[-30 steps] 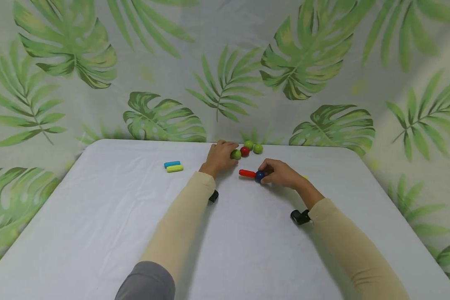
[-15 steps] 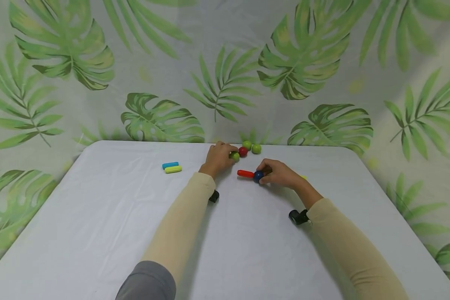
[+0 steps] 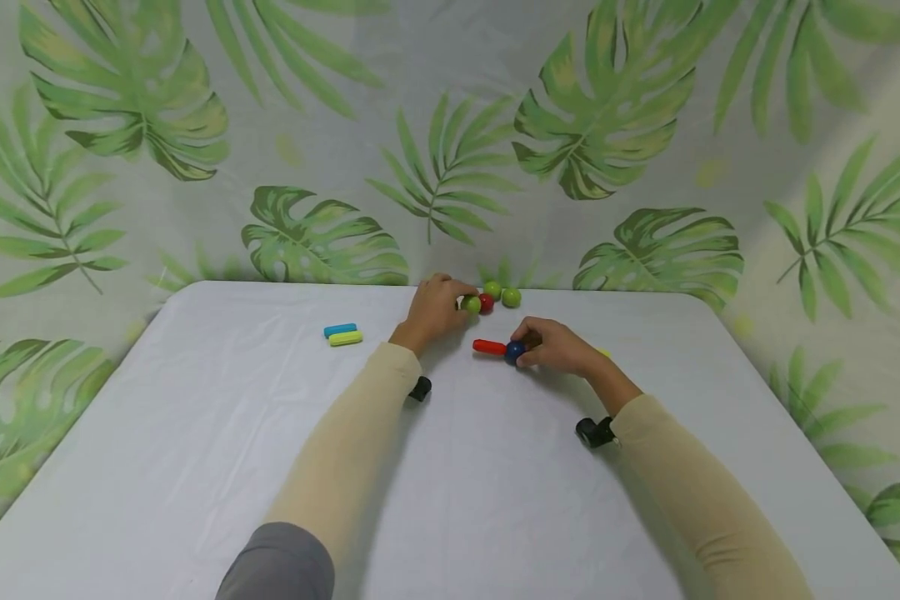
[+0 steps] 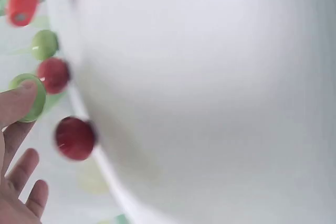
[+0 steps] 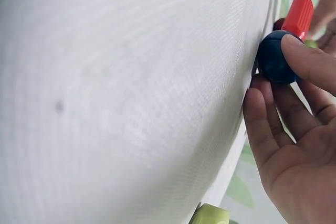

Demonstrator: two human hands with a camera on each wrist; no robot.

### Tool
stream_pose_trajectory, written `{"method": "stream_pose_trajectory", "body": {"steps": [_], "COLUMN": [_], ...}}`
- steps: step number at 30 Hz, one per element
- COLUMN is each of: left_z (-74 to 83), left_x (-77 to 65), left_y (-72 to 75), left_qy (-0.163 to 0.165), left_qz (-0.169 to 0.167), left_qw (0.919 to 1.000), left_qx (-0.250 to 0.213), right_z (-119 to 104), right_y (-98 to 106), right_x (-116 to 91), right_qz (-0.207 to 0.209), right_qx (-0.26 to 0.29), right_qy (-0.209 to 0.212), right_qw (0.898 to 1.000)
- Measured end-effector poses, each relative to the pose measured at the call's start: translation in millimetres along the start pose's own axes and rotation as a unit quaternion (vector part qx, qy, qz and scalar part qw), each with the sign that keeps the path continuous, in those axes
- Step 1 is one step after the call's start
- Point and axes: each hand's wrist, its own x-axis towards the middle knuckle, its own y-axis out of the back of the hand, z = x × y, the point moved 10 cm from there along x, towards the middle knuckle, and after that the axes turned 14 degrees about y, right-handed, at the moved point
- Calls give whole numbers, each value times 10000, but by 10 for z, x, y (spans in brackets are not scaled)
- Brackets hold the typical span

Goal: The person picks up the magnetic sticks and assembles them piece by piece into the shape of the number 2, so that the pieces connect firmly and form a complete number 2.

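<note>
My left hand [image 3: 437, 307] pinches a green ball [image 4: 37, 100] between thumb and fingers at the far side of the table. Close to it lie a red ball [image 3: 486, 303] and two more green balls, one behind [image 3: 492, 290] and one to the right. The left wrist view also shows a second red ball [image 4: 75, 139], which I cannot make out in the head view. My right hand [image 3: 558, 346] holds a dark blue ball [image 5: 275, 57] between thumb and fingers. A red ridged stick [image 3: 489, 347] sticks out leftward from that ball, seemingly joined to it.
Left of my left hand, a blue stick [image 3: 341, 330] and a yellow stick [image 3: 346, 338] lie side by side on the white table [image 3: 195, 433]. A yellow piece [image 5: 210, 214] is partly hidden behind my right wrist. A leaf-patterned cloth [image 3: 450, 167] hangs behind the table.
My left fingers have closed round the green ball and raised it slightly. The right hand, with the blue ball and red stick, has hardly moved.
</note>
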Motion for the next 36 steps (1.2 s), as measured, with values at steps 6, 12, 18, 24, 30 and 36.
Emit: {"method": "stream_pose_trajectory", "body": {"steps": [6,12,18,24,30,36], "left_z": [16,-143,-434,-690,-755,-814], "left_x": [-131,-437,-863,-1085,-1145,-1203], "left_y": [282,459,551,497,410,365], "left_qy": [-624,-1040,-1190,-699,-339,-26], "left_qz": [-294,-929,-1336,-1694,-1701,-1457], "left_qw": [9972,9857,9675,9530,9482,9621], "left_qx": [-287,-945,-1785,-2412,-2662,-2304], "right_z": [15,5,5,21,24,14], "right_y": [-7,1,-28,6,11,-15], "right_x": [5,4,9,21,13,33], "right_qz": [-78,-98,-149,-120,-151,-117], "right_qx": [-100,-173,-206,-216,-179,-72], "right_qy": [-103,-73,-33,-60,-113,-30], "right_qw": [9999,9998,9997,9997,9997,9999]}}
